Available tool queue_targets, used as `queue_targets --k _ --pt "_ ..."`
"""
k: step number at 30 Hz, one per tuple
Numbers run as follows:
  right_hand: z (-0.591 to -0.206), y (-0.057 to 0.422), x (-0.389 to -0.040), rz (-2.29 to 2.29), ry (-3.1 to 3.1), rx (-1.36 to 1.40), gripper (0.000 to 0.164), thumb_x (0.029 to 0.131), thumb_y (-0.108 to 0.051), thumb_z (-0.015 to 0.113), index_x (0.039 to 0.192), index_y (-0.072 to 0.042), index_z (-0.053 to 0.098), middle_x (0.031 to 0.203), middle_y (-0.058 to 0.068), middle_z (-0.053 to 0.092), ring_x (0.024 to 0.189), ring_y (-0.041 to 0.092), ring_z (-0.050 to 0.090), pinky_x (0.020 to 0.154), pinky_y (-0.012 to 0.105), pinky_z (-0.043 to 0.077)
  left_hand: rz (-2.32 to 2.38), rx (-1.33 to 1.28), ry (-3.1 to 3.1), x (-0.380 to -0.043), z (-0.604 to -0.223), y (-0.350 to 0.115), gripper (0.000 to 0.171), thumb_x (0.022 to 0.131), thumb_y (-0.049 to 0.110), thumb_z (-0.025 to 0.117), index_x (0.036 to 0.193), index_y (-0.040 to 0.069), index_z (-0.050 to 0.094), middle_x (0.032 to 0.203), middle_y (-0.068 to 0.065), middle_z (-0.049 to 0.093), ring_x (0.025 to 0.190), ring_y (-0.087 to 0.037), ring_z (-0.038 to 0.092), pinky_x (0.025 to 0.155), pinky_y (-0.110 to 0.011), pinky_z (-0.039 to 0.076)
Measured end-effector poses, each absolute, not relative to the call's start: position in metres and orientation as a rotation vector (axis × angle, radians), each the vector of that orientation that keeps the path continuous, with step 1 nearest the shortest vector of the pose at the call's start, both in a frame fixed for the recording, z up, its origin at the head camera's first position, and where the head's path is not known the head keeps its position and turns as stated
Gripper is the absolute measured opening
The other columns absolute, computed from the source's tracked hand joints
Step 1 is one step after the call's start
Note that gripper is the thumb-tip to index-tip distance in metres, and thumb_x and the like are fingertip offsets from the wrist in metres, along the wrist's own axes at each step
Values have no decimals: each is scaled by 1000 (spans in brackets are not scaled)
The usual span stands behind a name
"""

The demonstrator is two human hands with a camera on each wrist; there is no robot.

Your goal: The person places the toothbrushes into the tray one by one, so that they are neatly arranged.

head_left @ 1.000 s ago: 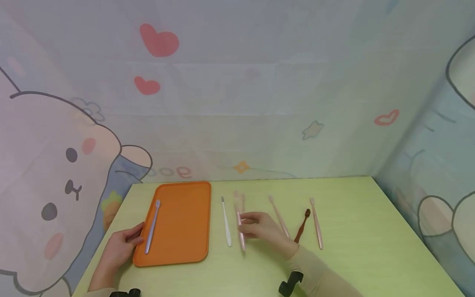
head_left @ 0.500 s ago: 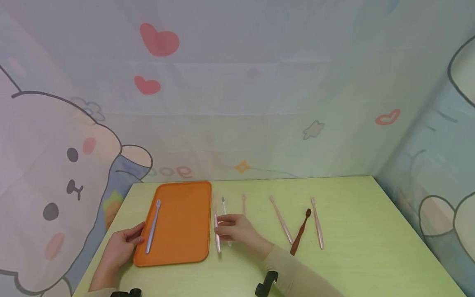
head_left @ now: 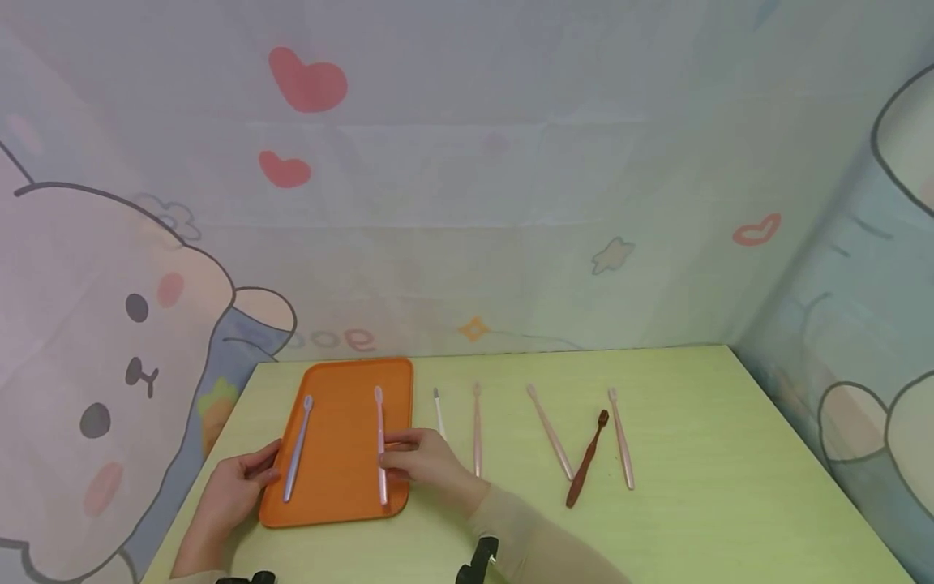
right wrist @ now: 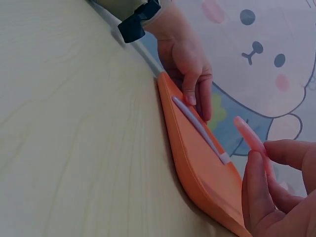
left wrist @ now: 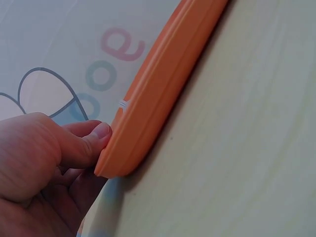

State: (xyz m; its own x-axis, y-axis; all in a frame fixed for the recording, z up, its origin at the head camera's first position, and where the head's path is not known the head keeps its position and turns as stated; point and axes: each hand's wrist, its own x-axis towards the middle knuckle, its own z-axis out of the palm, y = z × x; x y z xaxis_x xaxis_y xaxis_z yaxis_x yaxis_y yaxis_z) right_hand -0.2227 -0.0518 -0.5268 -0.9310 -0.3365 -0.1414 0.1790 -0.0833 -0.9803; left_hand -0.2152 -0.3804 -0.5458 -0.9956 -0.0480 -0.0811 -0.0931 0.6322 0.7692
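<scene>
My left hand (head_left: 235,491) grips the left edge of an orange tray (head_left: 339,454), its thumb on the rim in the left wrist view. A lavender toothbrush (head_left: 297,450) lies lengthwise near that side of the tray. In my right hand (head_left: 430,466), a pink toothbrush (head_left: 380,415) is pinched between thumb and fingers above the tray's right part, head pointing away. The right wrist view shows the pink toothbrush (right wrist: 251,137) raised over the tray, with its lower end partly hidden by the fingers.
Right of the tray, a white toothbrush (head_left: 439,410) is partly covered by my right hand. Further right lie pink toothbrushes (head_left: 477,426) (head_left: 550,434) (head_left: 623,442) and a brown toothbrush (head_left: 587,462). A printed cloth (head_left: 467,178) hangs behind the green table (head_left: 730,487).
My right hand has carried the pink toothbrush leftward from the table, past the white toothbrush, to above the tray. The left hand has stayed at the tray's edge.
</scene>
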Motion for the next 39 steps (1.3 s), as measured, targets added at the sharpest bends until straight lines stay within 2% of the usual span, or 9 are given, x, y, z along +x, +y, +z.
queue_targets --k 7,12,23,25,28,30,35,39 --pt "-531 -80 -227 -2110 1820 -141 32 92 2 77 124 7 73 97 10 79 79 15 74 78 33 66 1332 -122 2774 -215 -543 -381 53 102 2 71 151 -5 52 146 -23 58 140 -33 48 86 -2 48" --pt "-533 -94 -229 -2121 1805 -122 32 93 4 77 124 9 72 97 8 79 83 15 74 80 33 66 1358 -124 2757 -215 -544 -381 53 102 1 70 151 -6 51 147 -24 57 138 -30 50 84 0 46" --pt "-536 -122 -231 -2112 1858 -63 29 92 4 79 120 7 74 97 6 75 84 16 75 77 33 66 1372 -133 2759 -215 -546 -380 52 101 -1 70 150 -7 52 147 -25 56 139 -34 49 84 -2 48" --pt "-535 -126 -231 -2111 1861 -63 29 92 5 79 121 8 73 97 7 76 84 17 76 78 34 66 1369 -137 2761 -215 -546 -380 52 101 -1 70 150 -7 52 147 -25 56 140 -35 49 87 -5 50" --pt "-534 -133 -230 -2096 1893 -65 28 92 4 79 120 7 74 94 9 77 83 18 77 78 35 67 1362 -139 2768 -216 -546 -380 52 101 0 70 150 -7 52 146 -25 57 140 -36 50 95 -17 55" --pt "-532 -139 -230 -2079 1924 -68 28 92 3 80 119 5 74 92 10 77 82 18 77 77 35 67 1354 -138 2777 -215 -545 -382 52 101 0 71 150 -7 53 146 -25 58 140 -35 50 96 -18 55" --pt "-528 -153 -230 -2078 1940 -67 29 92 5 79 120 5 72 90 7 73 81 16 75 77 34 66 1345 -97 2812 -212 -544 -382 51 101 0 71 148 -7 55 144 -25 60 137 -34 53 86 -1 45" --pt "-526 -160 -231 -2066 1964 -53 30 92 6 80 120 5 71 89 4 71 79 15 74 76 34 67 1400 -61 2785 -211 -543 -380 51 101 -2 70 149 -9 53 145 -28 58 138 -35 52 85 0 43"
